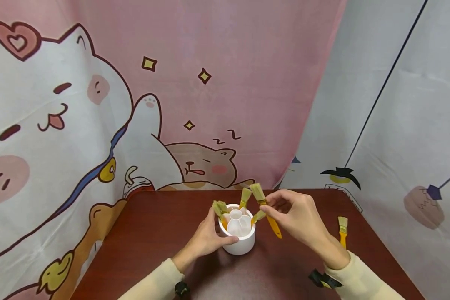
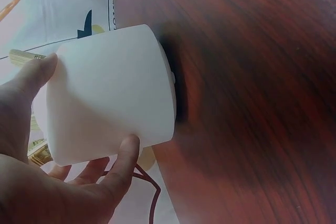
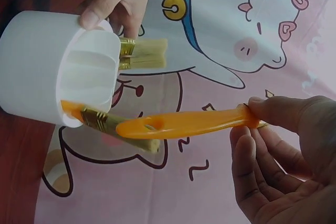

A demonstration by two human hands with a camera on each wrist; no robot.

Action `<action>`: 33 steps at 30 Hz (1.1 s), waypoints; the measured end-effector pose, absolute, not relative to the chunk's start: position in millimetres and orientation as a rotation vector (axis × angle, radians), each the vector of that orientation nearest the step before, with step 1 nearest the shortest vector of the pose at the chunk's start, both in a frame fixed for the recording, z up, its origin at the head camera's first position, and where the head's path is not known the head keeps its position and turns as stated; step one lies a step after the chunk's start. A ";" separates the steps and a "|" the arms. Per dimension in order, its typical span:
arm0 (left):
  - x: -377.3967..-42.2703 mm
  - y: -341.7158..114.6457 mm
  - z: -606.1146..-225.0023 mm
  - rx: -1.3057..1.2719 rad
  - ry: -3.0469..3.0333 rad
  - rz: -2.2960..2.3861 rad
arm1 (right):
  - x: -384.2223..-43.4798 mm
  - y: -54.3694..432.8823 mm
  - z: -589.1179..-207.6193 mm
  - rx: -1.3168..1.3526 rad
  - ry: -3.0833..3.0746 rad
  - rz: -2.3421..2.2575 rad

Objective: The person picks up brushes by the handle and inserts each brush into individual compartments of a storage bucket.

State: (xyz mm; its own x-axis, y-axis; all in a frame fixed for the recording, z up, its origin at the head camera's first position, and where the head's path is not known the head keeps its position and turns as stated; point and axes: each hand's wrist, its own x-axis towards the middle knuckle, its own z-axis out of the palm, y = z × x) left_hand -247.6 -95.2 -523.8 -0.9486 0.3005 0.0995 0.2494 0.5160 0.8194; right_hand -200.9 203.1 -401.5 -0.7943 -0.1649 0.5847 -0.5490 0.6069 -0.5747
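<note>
A white round holder (image 1: 241,246) with inner compartments stands on the table. My left hand (image 1: 205,236) grips it from the left, thumb at the front rim and fingers around the side. Several paintbrushes stand in it bristles up, including a left brush (image 1: 221,207), a back brush (image 1: 245,196) and a right brush (image 1: 258,216). Above the holder's right side, my right hand (image 1: 301,214) pinches another paintbrush (image 3: 184,124) near its metal band, between thumb and fingers. Its bristles point up and its yellow-orange handle slants down to the right in the head view.
One more paintbrush (image 1: 343,228) lies on the dark red-brown table (image 1: 161,233) at the right, partly hidden behind the right forearm. A curtain (image 1: 247,91) printed with cartoon animals hangs behind the table's back edge.
</note>
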 end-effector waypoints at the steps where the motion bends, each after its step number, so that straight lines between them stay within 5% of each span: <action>1: -247.6 -95.2 -523.8 0.490 2.686 1.439 | -200.8 201.8 -401.7 0.575 -2.352 1.074; 33: -248.1 -98.2 -521.6 0.585 2.638 1.478 | -206.9 147.8 -431.5 0.863 -2.154 1.190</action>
State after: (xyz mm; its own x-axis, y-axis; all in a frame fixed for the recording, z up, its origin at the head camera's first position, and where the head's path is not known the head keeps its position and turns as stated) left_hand -248.1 -98.2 -521.6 -0.9260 0.3546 0.1295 0.2955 0.4676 0.8331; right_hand -206.9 147.8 -431.5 -0.6572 -0.2768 0.7011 -0.7408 0.4087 -0.5331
